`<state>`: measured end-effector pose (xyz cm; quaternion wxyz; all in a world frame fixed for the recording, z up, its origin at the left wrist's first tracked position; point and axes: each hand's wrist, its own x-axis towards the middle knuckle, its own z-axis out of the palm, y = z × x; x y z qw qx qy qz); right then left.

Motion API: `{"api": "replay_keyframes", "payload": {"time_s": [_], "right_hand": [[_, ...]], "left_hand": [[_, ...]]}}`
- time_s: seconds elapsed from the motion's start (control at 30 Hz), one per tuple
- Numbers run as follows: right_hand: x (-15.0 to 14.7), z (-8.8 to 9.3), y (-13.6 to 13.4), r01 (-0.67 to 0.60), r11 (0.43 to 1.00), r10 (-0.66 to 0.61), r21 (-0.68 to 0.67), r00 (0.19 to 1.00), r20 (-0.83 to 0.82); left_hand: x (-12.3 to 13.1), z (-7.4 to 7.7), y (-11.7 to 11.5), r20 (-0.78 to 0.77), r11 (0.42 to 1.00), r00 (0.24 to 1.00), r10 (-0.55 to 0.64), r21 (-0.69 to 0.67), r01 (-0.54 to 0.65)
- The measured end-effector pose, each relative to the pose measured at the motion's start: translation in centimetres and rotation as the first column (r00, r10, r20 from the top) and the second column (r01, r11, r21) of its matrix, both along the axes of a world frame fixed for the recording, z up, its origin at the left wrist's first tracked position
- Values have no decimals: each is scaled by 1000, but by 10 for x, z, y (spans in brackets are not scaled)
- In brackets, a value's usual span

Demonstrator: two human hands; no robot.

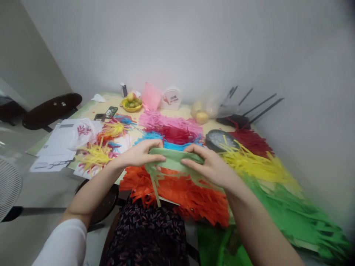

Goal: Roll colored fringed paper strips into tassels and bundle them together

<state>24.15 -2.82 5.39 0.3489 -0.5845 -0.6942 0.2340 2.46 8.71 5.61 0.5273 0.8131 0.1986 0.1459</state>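
A pale green fringed paper strip (174, 155) is stretched between my two hands above the table, its cut fringe hanging down. My left hand (145, 152) pinches the strip's left end between thumb and fingers. At the right end, my right hand (203, 162) grips it the same way. Below the strip lies orange fringed paper (191, 195), spilling over the table's near edge. Just beyond my hands are layers of blue (180, 145), dark red (174, 133) and pink fringed paper (169, 120).
Yellow (260, 166), green (291, 207) and maroon fringes (252, 142) spread right, near a dark round dish (220, 140). To the left sit yellow tassels (95, 155), a plastic bag (85, 133) and papers (55, 142). A fruit bowl (131, 105) stands at the back; a fan (8, 188) is far left.
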Motion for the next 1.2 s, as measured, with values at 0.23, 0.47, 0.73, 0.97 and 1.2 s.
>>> {"api": "replay_keyframes", "payload": {"time_s": [0.23,0.47,0.73,0.97,1.2], "right_hand": [[-7,-21,-11,210,971,-174,115,948,-267],[-8,-38,-17,189,981,-142,39,843,-518],[-10,-38,-13,119,988,-32,102,789,-614],[-9,-35,-9,66,976,22,209,919,-393],[-22,-31,-10,262,944,-242,201,963,-119]], "left_hand": [[-4,-17,-5,160,976,963,217,-57,-210],[-10,-24,-12,268,952,943,196,-284,-118],[-12,-24,-12,355,956,915,192,-278,-93],[-10,-22,-13,347,976,926,150,97,-195],[-11,-27,-20,212,856,942,259,402,-326]]}}
